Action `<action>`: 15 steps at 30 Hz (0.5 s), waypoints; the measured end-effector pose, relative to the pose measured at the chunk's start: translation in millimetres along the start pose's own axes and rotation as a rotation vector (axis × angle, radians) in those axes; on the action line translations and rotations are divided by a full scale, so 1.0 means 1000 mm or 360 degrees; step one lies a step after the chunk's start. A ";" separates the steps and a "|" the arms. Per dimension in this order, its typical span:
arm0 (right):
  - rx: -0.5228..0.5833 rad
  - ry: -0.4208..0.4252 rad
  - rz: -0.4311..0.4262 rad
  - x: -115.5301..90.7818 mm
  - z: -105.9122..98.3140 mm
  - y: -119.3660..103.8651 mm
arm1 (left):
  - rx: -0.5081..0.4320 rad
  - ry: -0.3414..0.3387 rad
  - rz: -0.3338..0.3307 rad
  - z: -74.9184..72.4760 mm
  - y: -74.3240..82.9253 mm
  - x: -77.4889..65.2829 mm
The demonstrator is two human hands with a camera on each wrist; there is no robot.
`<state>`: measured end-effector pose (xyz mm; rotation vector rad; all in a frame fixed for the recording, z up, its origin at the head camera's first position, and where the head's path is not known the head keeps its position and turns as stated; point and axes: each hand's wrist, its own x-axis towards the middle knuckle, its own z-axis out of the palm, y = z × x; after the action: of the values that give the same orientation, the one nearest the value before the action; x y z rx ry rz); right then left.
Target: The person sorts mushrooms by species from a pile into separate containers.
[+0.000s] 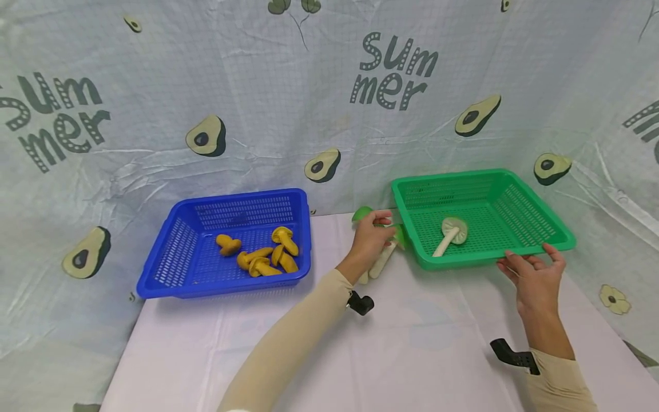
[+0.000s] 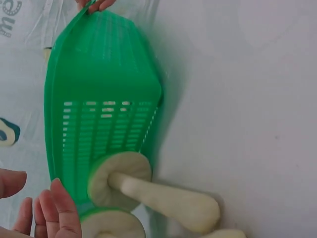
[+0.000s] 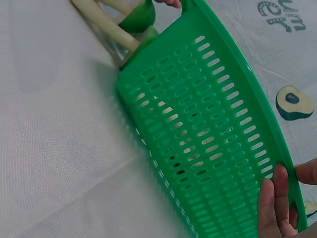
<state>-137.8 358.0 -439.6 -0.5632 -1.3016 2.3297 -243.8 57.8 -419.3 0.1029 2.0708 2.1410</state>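
Note:
A green basket (image 1: 494, 264) stands at the right with one white-stemmed mushroom (image 1: 454, 232) lying inside. My right hand (image 1: 538, 280) pinches its near rim, thumb on one side and fingers on the other, as the right wrist view shows. At the basket's left end is my left hand (image 1: 368, 237), its fingertips beside the rim and a gap between thumb and fingers. Green-capped mushrooms (image 2: 168, 201) lie on the table against that end, partly hidden by the left hand in the head view.
A blue basket (image 1: 226, 289) at the left holds several yellow mushrooms (image 1: 259, 267). Both baskets stand on a white-covered table (image 1: 412, 355). Behind it hangs a printed cloth (image 1: 257, 86) with avocados and lettering.

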 end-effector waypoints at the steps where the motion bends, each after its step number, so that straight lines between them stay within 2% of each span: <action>1: -0.0004 0.0003 0.0001 0.000 0.000 0.000 | -0.0004 0.0013 0.0004 -0.004 -0.001 0.000; 4: -0.0012 0.0009 0.0001 0.000 0.000 0.000 | -0.0053 0.0042 0.0023 -0.014 -0.005 -0.001; 11: -0.0007 -0.0003 -0.0004 0.001 0.000 0.001 | -0.0063 0.0114 0.0085 -0.036 -0.015 -0.004; 15: -0.0001 -0.0007 -0.0010 0.001 0.000 0.001 | -0.0056 0.0188 0.0072 -0.045 -0.022 -0.005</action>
<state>-138.8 357.9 -440.6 -0.5535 -1.3045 2.3266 -244.1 13.5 -442.3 0.0191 2.1120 2.2609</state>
